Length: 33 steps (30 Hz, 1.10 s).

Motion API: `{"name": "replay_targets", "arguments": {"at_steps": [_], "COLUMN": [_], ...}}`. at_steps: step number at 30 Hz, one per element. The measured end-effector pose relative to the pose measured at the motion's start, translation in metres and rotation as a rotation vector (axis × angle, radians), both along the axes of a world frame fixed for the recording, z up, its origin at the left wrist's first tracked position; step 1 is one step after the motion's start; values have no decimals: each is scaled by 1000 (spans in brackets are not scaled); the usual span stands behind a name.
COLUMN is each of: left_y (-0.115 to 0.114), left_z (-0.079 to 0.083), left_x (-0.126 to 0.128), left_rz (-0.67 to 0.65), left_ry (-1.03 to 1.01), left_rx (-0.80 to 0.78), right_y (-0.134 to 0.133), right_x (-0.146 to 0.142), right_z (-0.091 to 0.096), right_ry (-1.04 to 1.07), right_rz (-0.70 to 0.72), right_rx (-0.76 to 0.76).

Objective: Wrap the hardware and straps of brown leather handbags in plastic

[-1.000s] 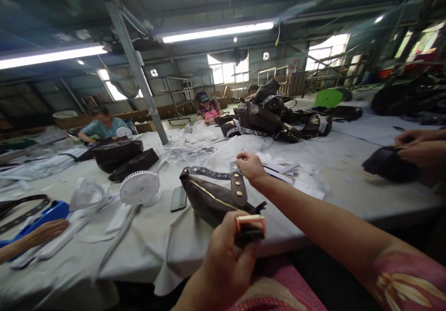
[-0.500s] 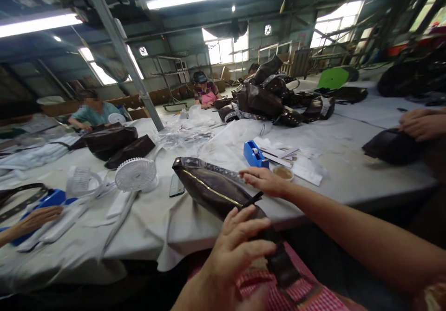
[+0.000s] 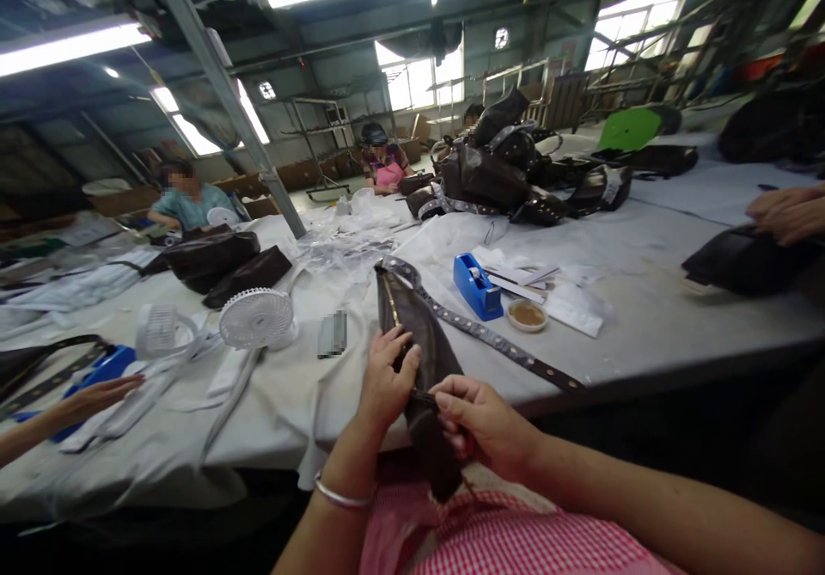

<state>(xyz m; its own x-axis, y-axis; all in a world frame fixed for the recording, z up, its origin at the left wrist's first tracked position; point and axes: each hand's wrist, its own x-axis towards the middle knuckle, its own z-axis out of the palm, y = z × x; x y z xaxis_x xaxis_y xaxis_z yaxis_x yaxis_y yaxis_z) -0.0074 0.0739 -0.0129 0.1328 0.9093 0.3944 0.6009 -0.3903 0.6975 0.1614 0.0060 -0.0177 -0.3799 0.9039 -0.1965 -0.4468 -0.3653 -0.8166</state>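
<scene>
A dark brown leather handbag [image 3: 429, 334] with a gold zipper [image 3: 392, 300] lies over the table edge in front of me, its near end hanging toward my lap. My left hand [image 3: 387, 377] grips the bag's left side beside the zipper, thumb on top and fingers bent. Thumb and fingers of my right hand [image 3: 483, 420] pinch a small dark tab [image 3: 424, 396] at the zipper's near end. A studded strap [image 3: 503, 339] runs from the bag's far end along its right side, lying on the table.
Right of the bag are a blue tape dispenser [image 3: 477, 287] and a round dish of brown stuff [image 3: 527, 315]. A white fan [image 3: 256, 319] and a phone [image 3: 332, 334] lie left. Studded bags [image 3: 483, 180] pile up behind. Co-workers' hands [image 3: 790, 214] [image 3: 96, 403] show at both sides.
The bag has turned more upright in view, and its strap now lies out to the right. My left hand has come onto the bag; my right hand has drawn back to pinch the tab.
</scene>
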Motion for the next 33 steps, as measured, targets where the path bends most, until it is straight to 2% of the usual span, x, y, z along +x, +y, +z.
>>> {"name": "replay_targets", "arguments": {"at_steps": [3, 7, 8, 11, 14, 17, 20, 23, 26, 29, 31, 33], "left_y": [-5, -28, -33, -40, -41, -43, -48, -52, -55, -54, -50, -45], "left_z": [18, 36, 39, 42, 40, 37, 38, 40, 38, 30, 24, 18], "left_x": [-2, 7, 11, 23, 30, 30, 31, 34, 39, 42, 42, 41], "left_rz": [-147, -404, -433, -397, -291, -229, -203, -193, -177, -164, -175, -196], "left_ry": [-20, -84, -87, -176, -297, -287, -224, -228, -267, -261, -243, -225], "left_rx": [-25, -127, -129, -157, -231, -242, -251, -276, -296, -296, -254, -184], "right_y": [0, 16, 22, 37, 44, 44, 44, 50, 60, 67, 67, 65], "right_x": [6, 28, 31, 32, 28, 25, 24, 22, 22, 25, 29, 34], "right_z": [19, 52, 58, 69, 66, 60, 62, 66, 61, 47, 37, 27], "right_ry": [-104, -330, -352, -313, -299, -368, -425, -306, -65, 7, 3, -12], "right_rz": [-91, -178, -184, -160, -137, -139, -212, -210, -50, 139, 230, 212], "right_rx": [119, 323, 349, 402, 418, 439, 476, 327, 36, -171, -218, -156]}}
